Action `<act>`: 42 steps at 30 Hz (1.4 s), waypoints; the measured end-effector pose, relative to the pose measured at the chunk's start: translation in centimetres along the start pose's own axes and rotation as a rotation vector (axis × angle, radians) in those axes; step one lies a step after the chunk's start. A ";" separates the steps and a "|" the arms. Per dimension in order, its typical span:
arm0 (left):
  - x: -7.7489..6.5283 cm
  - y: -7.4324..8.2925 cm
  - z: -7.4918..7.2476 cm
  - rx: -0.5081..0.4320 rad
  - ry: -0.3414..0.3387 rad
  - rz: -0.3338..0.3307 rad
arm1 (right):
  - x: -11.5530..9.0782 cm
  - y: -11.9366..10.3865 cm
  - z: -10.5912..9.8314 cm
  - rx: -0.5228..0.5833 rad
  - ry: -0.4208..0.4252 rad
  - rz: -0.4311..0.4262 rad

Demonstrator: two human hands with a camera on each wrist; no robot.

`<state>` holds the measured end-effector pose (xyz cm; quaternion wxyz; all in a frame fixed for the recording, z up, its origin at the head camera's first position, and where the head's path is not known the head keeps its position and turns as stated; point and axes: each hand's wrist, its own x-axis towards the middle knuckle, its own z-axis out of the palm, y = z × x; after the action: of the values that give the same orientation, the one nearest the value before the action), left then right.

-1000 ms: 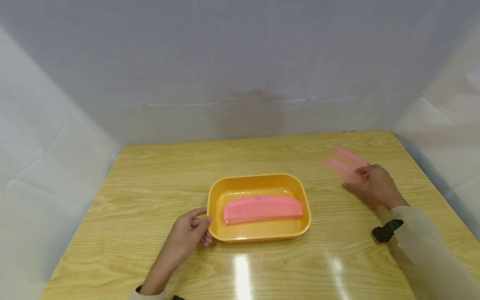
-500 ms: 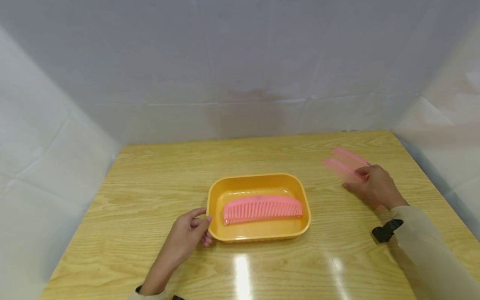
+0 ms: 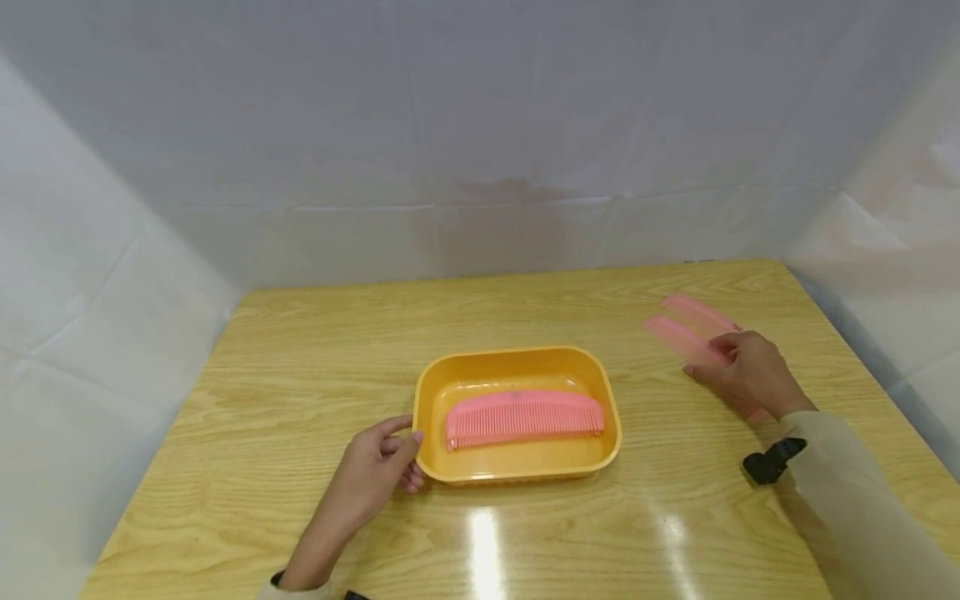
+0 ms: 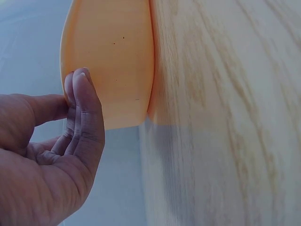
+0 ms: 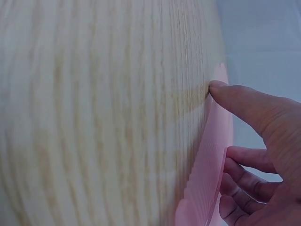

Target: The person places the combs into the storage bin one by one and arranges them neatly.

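Note:
A yellow plastic basin (image 3: pixel 517 477) stands mid-table in the head view, with a pink comb (image 3: pixel 525 417) lying inside, teeth toward the person. My left hand (image 3: pixel 371 475) pinches the basin's left rim, thumb on one side and fingers on the other; the left wrist view has the hand (image 4: pixel 56 146) at the outer wall (image 4: pixel 113 47). To the right, my right hand (image 3: pixel 757 375) grips another pink comb (image 3: pixel 678 335) close over the table, thumb on its toothed side and fingers along its back (image 5: pixel 207 160). Behind it a further pink comb (image 3: pixel 699 311) lies partly hidden by the hand.
The light wood table (image 3: pixel 315 367) ends at a pale sheet wall (image 3: pixel 480 150) behind, with more sheeting on the left and right. Each wrist carries a black strap (image 3: pixel 772 462). Light glare (image 3: pixel 486 550) shines on the table before the basin.
The gripped comb's free end has shifted very slightly to the left. Both hands, the basin and the other combs stay in place.

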<state>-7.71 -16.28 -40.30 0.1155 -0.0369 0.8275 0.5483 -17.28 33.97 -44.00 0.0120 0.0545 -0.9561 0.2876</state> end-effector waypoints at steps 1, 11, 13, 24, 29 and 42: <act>0.0 0.0 0.0 0.000 0.001 -0.001 | 0.0 0.0 0.0 0.002 -0.002 0.001; 0.1 0.1 0.0 -0.004 0.006 -0.016 | 0.1 0.0 0.1 0.005 -0.003 0.018; 0.1 0.1 0.0 -0.008 0.006 -0.016 | 0.0 0.0 0.1 0.009 0.003 0.020; 0.2 0.1 0.0 -0.010 0.002 -0.018 | 0.1 0.1 0.3 0.019 0.050 0.014; 0.2 0.1 0.0 -0.004 0.000 -0.014 | 0.2 0.1 0.4 0.018 0.063 0.006; 0.2 0.1 0.0 0.003 0.004 -0.013 | 0.8 -1.9 -0.3 0.017 0.101 -0.072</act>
<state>-7.89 -16.17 -40.24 0.1174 -0.0431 0.8281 0.5464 -17.89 32.48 -42.63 0.0701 0.0743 -0.9493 0.2973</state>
